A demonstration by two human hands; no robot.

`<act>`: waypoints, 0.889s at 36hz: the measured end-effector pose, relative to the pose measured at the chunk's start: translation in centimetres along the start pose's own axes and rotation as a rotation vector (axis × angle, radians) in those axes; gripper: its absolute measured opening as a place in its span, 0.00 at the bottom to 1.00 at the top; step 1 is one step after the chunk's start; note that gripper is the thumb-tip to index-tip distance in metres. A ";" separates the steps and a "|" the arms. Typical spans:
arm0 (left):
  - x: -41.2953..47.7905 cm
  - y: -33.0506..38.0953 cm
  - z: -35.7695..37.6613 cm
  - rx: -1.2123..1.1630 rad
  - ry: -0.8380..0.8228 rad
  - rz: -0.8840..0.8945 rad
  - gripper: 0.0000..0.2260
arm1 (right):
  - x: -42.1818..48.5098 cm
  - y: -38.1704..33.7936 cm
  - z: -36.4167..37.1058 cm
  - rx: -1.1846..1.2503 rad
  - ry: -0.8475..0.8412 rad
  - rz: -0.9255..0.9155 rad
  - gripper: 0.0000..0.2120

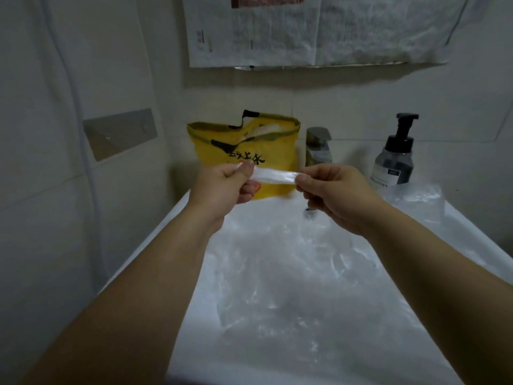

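Listing what I see from the head view, item by item. Left hand (222, 187): raised over the basin, thumb and curled fingers pinching the left end of a clear plastic strip (273, 176). Right hand (338, 195): level with it, thumb and curled fingers pinching the strip's right end. Strip: held roughly level between the two hands, in the air, in front of the yellow bag (244, 143) and above the sink (477, 237). Clear plastic sheet (291, 273): crinkled, spread across the sink below both forearms. Yellow bag: upright at the far edge of the sink, top open, black lettering on its face; I cannot tell what is inside. Faucet (319, 147): metal, just right of the bag. Pump bottle (395, 159): black pump head, far right corner, well apart from the hands. Newspaper (305, 31): hung on the far wall. Grey plate (119, 137): fixed to the left wall.
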State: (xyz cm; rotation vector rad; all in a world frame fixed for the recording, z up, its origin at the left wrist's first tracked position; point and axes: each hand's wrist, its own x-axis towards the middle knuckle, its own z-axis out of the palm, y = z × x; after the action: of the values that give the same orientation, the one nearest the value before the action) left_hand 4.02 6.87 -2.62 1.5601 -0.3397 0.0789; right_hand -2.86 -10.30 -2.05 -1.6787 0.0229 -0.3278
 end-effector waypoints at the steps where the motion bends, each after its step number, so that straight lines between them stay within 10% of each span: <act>1: 0.2 0.3 -0.1 -0.032 0.004 -0.020 0.09 | 0.6 -0.2 0.3 -0.002 0.021 -0.020 0.08; 13: 5.8 1.8 -3.7 -0.082 0.256 -0.082 0.06 | 10.3 -5.9 3.5 -0.517 0.433 -0.393 0.13; 20: 6.8 1.9 -4.9 -0.034 0.241 -0.054 0.04 | 13.9 -6.4 7.8 -1.313 0.053 -0.182 0.20; 32: 3.4 0.1 -4.0 0.072 0.180 -0.086 0.06 | 8.4 -4.7 5.0 -0.841 0.249 -0.400 0.17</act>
State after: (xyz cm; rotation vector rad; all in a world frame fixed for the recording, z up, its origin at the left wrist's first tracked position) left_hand 7.85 10.31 -1.58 1.6230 -0.1290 0.1653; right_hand 5.49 -6.47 3.69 -2.4636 0.0099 -0.9220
